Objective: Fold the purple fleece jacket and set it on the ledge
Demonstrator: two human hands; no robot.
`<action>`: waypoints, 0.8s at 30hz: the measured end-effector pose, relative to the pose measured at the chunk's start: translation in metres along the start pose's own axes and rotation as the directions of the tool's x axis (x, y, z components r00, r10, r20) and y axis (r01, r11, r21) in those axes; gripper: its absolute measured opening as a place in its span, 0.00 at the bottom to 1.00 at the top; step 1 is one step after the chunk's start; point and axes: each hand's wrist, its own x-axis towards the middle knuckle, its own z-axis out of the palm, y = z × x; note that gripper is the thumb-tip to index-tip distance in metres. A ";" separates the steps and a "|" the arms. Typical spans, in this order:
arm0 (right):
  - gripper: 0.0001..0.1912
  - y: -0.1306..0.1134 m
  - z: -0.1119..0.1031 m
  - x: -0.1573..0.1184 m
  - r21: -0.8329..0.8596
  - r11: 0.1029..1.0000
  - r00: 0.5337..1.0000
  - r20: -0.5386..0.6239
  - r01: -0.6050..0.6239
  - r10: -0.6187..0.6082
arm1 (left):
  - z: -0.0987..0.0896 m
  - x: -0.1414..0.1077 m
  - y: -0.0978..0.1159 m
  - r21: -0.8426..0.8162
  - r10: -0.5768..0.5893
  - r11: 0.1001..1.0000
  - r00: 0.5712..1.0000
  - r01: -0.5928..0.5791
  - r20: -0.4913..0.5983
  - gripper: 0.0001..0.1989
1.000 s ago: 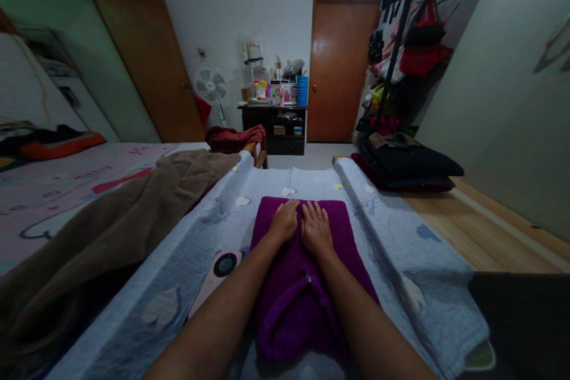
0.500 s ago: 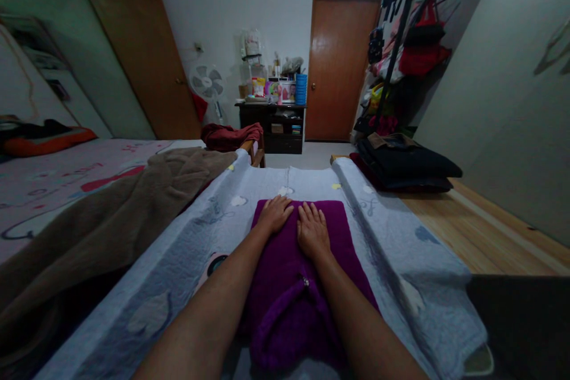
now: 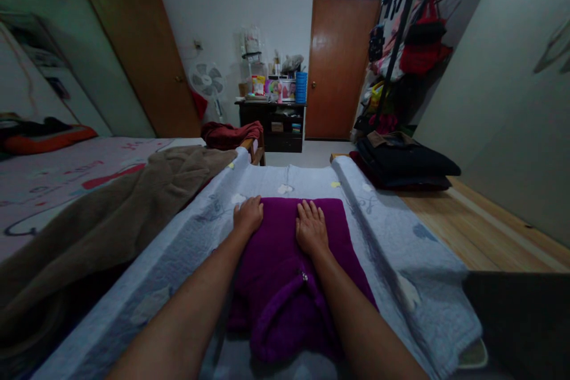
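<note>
Purple garment (image 3: 278,237), soft, folded near-rectangular, lies lower centre on quilted bedspread (image 3: 401,243). Right hand (image 3: 312,230): grip open, flat on cloth, nothing grasped. Left hand (image 3: 248,215): grip partly curled at far-left edge, can't tell if pinching. Dark cabinet (image 3: 255,120), upper centre: small items (image 3: 276,127) on open shelves.

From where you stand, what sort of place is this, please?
Probably a home bedroom: a patterned sheet covers the bed in front, a pink one lies to the left, and folded clothes sit at right.
</note>
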 end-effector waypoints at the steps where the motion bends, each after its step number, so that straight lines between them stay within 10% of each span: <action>1: 0.26 0.000 0.000 0.000 0.001 1.000 1.000 0.000 -0.003 0.003 | -0.005 0.001 -0.002 0.013 -0.037 0.999 0.999 0.037 -0.022 0.19; 7: 0.26 0.000 0.002 0.000 -0.005 1.000 1.000 -0.011 -0.009 0.008 | -0.028 0.011 0.029 -0.032 -0.036 0.999 0.990 0.031 -0.138 0.21; 14: 0.26 0.001 0.002 0.000 -0.005 1.000 1.000 0.011 -0.010 0.010 | -0.007 0.006 0.096 -0.143 0.262 0.959 0.959 -0.246 0.108 0.20; 24: 0.26 0.001 -0.001 0.000 0.005 1.000 1.000 0.012 -0.004 0.004 | 0.003 0.024 0.094 -0.074 0.245 0.969 0.938 -0.234 0.244 0.19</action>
